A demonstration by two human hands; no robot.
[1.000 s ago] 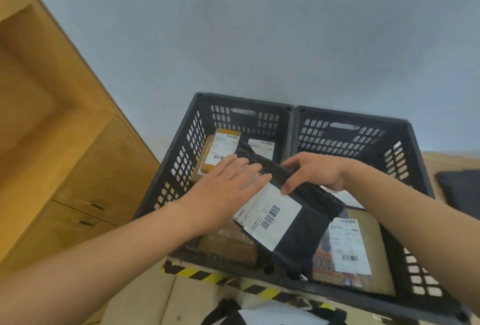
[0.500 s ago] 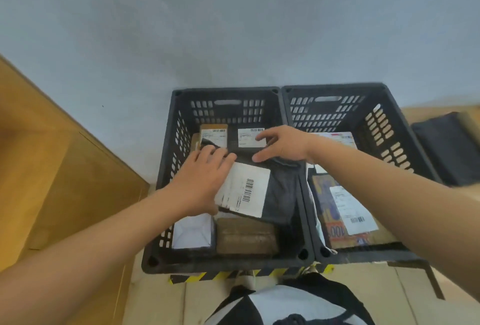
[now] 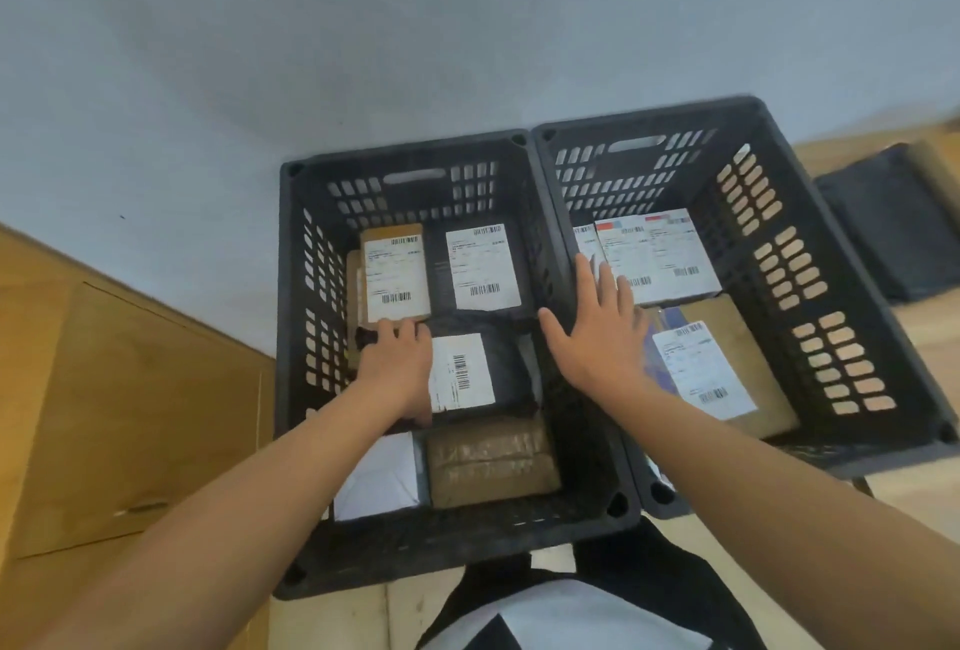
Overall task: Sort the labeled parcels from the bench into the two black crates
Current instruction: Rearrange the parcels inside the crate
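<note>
Black mailer under our left hand, fingers curled over its far edge, settling into L crate; right hand spread, empty. Next: we let go, reach back for more.

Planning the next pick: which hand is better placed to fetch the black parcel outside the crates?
Probably right: the right hand is open, empty and nearer that black parcel, beyond the right crate. The left hand holds a labeled black parcel in the left crate.

Wooden cabinet, apparently (left); grey wall
</note>
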